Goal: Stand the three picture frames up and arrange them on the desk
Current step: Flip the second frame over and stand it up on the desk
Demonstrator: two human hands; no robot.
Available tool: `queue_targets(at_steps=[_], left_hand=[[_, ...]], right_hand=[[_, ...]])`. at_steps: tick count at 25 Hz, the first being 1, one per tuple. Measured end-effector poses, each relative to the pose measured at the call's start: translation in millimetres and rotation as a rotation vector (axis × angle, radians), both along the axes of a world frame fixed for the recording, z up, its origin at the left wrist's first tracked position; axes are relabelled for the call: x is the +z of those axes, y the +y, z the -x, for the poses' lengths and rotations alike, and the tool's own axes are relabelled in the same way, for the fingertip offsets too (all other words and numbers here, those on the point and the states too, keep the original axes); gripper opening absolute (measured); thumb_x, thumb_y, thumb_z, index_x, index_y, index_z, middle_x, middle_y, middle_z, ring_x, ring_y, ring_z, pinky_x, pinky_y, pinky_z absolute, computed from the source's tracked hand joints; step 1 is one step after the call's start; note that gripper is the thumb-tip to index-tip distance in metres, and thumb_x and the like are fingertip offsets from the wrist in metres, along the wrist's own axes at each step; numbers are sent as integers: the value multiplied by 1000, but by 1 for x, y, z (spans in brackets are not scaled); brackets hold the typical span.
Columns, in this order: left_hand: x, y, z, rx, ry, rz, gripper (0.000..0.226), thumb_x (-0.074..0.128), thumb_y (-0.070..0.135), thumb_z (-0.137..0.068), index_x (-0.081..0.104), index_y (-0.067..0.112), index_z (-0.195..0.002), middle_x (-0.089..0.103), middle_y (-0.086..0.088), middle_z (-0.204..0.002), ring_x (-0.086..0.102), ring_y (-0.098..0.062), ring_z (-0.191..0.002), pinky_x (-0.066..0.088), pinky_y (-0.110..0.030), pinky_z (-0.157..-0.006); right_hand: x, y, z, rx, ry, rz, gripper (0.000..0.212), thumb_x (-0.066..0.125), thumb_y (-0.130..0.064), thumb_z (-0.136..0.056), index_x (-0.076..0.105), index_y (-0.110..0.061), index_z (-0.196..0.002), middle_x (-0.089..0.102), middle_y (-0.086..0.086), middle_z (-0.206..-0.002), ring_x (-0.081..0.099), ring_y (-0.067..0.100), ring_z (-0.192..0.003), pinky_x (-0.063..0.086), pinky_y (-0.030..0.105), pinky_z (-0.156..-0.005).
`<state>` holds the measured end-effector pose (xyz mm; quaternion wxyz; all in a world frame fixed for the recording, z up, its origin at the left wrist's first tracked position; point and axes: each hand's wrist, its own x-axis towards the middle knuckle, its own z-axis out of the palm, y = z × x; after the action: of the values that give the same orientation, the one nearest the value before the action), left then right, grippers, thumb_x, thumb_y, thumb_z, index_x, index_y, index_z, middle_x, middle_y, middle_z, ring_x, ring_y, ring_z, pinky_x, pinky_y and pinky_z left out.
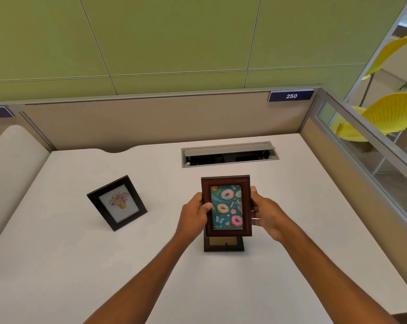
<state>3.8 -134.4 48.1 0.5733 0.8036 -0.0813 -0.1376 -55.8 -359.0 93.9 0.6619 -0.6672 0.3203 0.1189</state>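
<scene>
My left hand (pixel 194 212) and right hand (pixel 266 212) clamp the glossy reddish wooden donut frame (pixel 226 205). Black flower frame (pixel 117 202) stands on matte white desk (pixel 81 265); green panelled wall (pixel 151 38) behind.

A green panelled wall (pixel 174 38) rises behind beige partitions (pixel 151 122) around a white tabletop (pixel 81 265); yellow chairs (pixel 389 113) stand beyond glass at right.

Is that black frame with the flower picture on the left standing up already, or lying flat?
Standing. The black frame rests on its bottom edge on the desk, leaning back, its picture facing out. Neither hand touches it.
</scene>
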Motion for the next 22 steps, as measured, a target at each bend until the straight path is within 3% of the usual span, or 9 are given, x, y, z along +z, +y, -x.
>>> queue_targets(at_steps=[3, 6, 10, 16, 22], left_hand=[[1, 11, 3, 46, -8, -25, 23, 57, 23, -112, 65, 16, -133, 75, 5, -121, 74, -15, -110, 64, -16, -76], [-3, 21, 5, 140, -54, -74, 16, 59, 20, -110, 68, 15, -123, 73, 4, -116, 72, -13, -106, 62, -19, -78], [-8, 36, 7, 142, 32, 8, 12, 55, 20, -112, 64, 19, -120, 76, 10, -112, 76, -6, -102, 64, -17, -70], [-7, 60, -2, 167, 114, 34, 18, 52, 24, -114, 60, 18, -129, 77, 0, -125, 78, -20, -113, 70, -42, -89], [-9, 87, -25, 206, 200, 149, 23, 51, 24, -115, 60, 21, -135, 76, 1, -130, 78, -17, -114, 70, -35, -88]], right_hand=[[-5, 10, -6, 22, 10, -14, 63, 38, -69, -106, 72, -21, -127, 79, 7, -122, 74, 28, -115, 59, 52, -105], [-10, 20, -12, 55, 14, -15, 66, 38, -71, -105, 74, -20, -126, 80, 9, -120, 74, 29, -115, 59, 53, -106], [-14, 33, -24, 93, 37, -54, 68, 36, -72, -105, 75, -21, -128, 82, 10, -121, 76, 29, -114, 63, 43, -89], [-23, 59, -50, 133, 52, -96, 68, 38, -71, -106, 78, -19, -125, 84, 13, -116, 75, 33, -117, 59, 43, -89], [-31, 87, -88, 155, 28, -121, 69, 37, -71, -106, 75, -19, -131, 79, 13, -129, 72, 31, -122, 56, 42, -93]])
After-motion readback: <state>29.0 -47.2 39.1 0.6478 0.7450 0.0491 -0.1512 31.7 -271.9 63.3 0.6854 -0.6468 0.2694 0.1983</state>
